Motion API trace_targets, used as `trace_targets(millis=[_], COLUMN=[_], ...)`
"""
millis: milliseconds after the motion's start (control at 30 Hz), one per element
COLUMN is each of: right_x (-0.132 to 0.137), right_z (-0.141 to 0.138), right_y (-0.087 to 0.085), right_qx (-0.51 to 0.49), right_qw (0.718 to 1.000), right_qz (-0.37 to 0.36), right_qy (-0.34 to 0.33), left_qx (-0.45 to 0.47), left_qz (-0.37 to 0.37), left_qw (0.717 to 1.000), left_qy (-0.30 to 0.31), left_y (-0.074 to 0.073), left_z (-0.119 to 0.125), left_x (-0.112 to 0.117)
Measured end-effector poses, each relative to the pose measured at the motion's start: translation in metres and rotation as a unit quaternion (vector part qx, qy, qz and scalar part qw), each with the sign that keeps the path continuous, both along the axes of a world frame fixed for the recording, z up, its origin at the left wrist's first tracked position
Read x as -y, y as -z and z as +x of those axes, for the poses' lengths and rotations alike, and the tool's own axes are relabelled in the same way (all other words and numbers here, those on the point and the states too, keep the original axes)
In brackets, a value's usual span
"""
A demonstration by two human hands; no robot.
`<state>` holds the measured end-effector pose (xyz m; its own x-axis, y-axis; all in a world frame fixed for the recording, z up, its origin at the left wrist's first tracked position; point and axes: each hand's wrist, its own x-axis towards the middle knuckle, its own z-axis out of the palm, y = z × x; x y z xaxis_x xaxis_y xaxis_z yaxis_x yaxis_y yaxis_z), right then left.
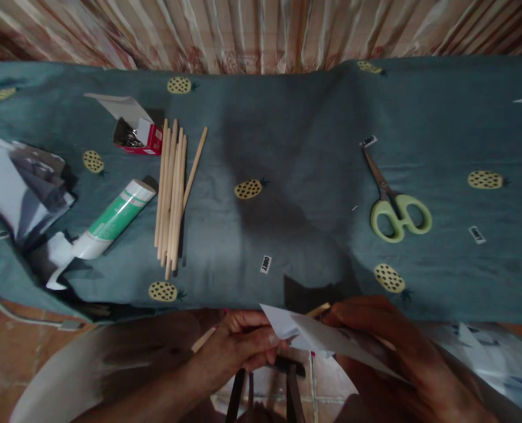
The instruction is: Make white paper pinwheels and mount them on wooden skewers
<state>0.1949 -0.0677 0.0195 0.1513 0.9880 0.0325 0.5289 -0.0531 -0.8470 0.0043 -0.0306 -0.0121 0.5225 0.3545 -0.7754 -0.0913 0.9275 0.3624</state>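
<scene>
At the table's front edge, above my lap, both hands are closed on a folded piece of white paper [311, 333]. My left hand [241, 346] pinches its left corner between thumb and fingers. My right hand [384, 329] grips the paper farther right, with some fingers hidden behind it. A thin wooden stick [318, 309] shows behind the paper beside my right fingertips. Another pale stick end [203, 339] sticks out left of my left hand; whether it is the same stick is hidden. A small printed label [265, 264] lies on the cloth just beyond my hands.
Green-handled scissors [388, 205] lie at right, their tips by a label [369, 141]; another label [477, 235] is nearby. At left are a bundle of wooden sticks [170, 194], an open red box [150, 141] of metal pieces, a green-and-white tube [115, 217] and stacked papers [9, 182].
</scene>
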Motion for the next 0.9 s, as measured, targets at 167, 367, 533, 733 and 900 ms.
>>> trace_targets(millis=[167,367,533,733,900], right_x=[-0.006,-0.020,-0.033,-0.043,-0.048], right_z=[0.002,0.000,0.003,0.004,0.003], right_y=[-0.003,-0.005,-0.003,0.002,0.010], right_qx=[-0.047,-0.113,-0.143,-0.133,-0.122], right_qw=[0.998,0.983,0.975,0.982,0.983], right_qz=[-0.041,-0.133,-0.167,-0.137,-0.137], right_qy=[-0.006,0.051,0.021,-0.006,-0.004], left_qx=[0.008,0.007,-0.021,-0.050,-0.023], left_qz=[-0.007,0.000,0.016,0.041,0.076], left_qw=[1.000,1.000,0.999,0.995,0.993], left_qy=[-0.006,-0.012,-0.040,-0.070,-0.092], left_y=[-0.001,0.000,-0.001,-0.002,-0.003], left_z=[0.000,0.002,0.008,0.015,0.019], left_x=[-0.001,0.003,0.005,0.009,0.012])
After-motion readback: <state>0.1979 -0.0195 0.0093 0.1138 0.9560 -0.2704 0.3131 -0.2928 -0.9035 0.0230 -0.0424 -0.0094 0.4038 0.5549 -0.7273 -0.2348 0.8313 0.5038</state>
